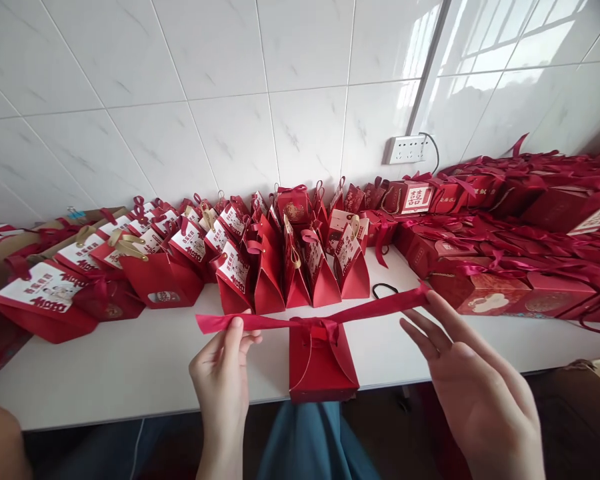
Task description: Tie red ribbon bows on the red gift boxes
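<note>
A small red gift box [320, 363] stands at the front edge of the white table [130, 367], right before me. A red ribbon [370, 308] is knotted on its top and stretched out to both sides. My left hand [225, 380] pinches the ribbon's left end between thumb and fingers. My right hand [473, 383] holds the right end at its fingertips, with the other fingers spread out.
Several red gift bags with gold handles [240, 267] fill the back of the table along the tiled wall. Red ribboned boxes [505, 227] are heaped at the right. A black hair tie [385, 289] lies near them. A wall socket [405, 149] sits above.
</note>
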Tool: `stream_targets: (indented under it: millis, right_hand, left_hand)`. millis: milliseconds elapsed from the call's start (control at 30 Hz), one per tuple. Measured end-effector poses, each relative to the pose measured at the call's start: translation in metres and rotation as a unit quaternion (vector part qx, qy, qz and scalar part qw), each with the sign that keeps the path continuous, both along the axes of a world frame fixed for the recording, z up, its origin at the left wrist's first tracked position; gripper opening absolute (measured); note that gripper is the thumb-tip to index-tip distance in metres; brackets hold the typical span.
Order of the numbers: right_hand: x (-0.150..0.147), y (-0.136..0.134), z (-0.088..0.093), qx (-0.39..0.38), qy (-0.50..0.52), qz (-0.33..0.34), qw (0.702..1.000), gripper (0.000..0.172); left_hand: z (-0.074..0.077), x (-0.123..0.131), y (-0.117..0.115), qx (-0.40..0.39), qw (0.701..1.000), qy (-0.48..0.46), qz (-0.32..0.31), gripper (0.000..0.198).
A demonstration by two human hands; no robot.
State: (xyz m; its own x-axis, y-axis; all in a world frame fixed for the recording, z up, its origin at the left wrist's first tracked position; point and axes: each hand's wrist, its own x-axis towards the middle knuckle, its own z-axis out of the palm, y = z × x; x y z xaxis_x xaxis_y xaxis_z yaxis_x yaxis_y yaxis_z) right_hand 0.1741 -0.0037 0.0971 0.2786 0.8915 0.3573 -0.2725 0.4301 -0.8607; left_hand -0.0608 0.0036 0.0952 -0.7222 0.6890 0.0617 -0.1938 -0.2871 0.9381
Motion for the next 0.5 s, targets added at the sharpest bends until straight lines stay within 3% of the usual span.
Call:
stream_targets:
  millis: [133,500]
  right_hand:
    - [0.01,-0.004,-0.01,-0.027,-0.02,-0.054,0.998,0.03]
    - [0.018,-0.008,-0.023,-0.07,0.022,-0.121,0.99,0.022]
  left_hand:
    - [-0.011,-0.008,-0.006,-0.018,0.999,-0.027,0.03,0.029]
    - [-0.018,-0.015,-0.01,-0.046,0.995,-0.054,0.071,0.027]
